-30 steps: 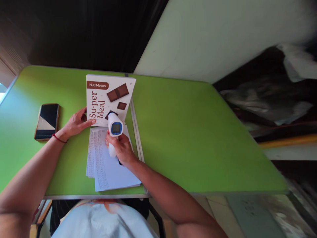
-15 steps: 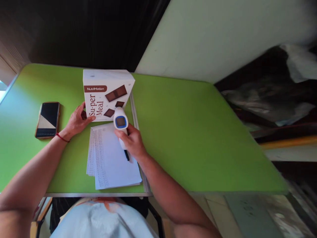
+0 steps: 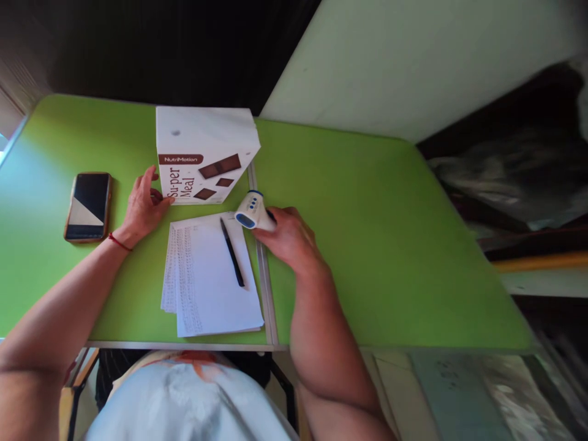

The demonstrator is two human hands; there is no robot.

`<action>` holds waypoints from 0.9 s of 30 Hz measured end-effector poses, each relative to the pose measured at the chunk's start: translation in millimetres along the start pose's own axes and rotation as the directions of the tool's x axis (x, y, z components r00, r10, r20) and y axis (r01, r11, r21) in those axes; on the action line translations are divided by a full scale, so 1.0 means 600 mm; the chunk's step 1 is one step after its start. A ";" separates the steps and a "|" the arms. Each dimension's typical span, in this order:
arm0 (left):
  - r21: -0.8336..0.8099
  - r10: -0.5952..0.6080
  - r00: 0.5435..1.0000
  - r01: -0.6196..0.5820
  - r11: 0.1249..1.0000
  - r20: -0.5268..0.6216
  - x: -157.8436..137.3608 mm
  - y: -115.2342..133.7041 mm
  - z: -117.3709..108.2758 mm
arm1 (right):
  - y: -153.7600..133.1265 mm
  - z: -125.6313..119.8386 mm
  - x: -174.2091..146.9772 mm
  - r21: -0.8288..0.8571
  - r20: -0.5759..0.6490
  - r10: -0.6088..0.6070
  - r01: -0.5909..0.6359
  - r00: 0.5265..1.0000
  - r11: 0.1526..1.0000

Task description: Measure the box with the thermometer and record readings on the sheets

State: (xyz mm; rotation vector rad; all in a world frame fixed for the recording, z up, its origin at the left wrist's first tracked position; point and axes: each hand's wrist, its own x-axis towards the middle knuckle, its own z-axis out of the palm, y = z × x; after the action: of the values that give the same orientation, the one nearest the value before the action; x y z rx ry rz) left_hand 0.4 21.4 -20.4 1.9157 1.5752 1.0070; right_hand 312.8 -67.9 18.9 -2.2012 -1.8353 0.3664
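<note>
A white snack box [image 3: 181, 138] printed "NutriMotion Su-per Meal" stands upright on the green table. My left hand [image 3: 144, 205] is at its lower left corner, thumb on the front and fingers along the side edge. In my right hand [image 3: 289, 236] is a white handheld infrared thermometer [image 3: 252, 211] with a blue-rimmed display, tipped over to the left. It is held to the right of the box, above the top right corner of a stack of paper sheets [image 3: 209, 306]. Across those sheets lies a black pen [image 3: 233, 254].
A phone [image 3: 88, 205] in a brown case lies left of my left hand. The green table [image 3: 390, 245] has a metal seam running beside the papers. Behind it are a dark panel [image 3: 160, 49] and a pale wall [image 3: 367, 73]. Shelves with plastic-wrapped items stand at the right.
My right hand has swung the thermometer to the right, away from the box's front, and turned it sideways. The pen is now fully in sight. My left hand stays at the box.
</note>
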 end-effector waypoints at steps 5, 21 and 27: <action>-0.181 -0.056 0.997 0.045 0.982 -0.055 0.008 -0.009 0.003 | 0.017 0.011 0.010 -0.086 -0.031 0.044 -0.047 0.999 0.995; 0.095 0.265 0.884 -0.324 0.941 0.385 -0.003 0.017 -0.033 | -0.045 0.061 -0.044 0.239 -0.172 -0.418 0.450 0.892 0.860; 0.033 0.295 0.848 -0.343 0.939 0.440 0.007 0.002 -0.034 | -0.057 0.061 -0.051 0.746 -0.268 -0.377 0.439 0.887 0.501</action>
State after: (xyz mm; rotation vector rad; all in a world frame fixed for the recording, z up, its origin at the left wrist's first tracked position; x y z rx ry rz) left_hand -14.6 22.9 -5.6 2.3356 1.1003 0.5590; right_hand 263.4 -90.7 -2.6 -1.1032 -1.6097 0.8006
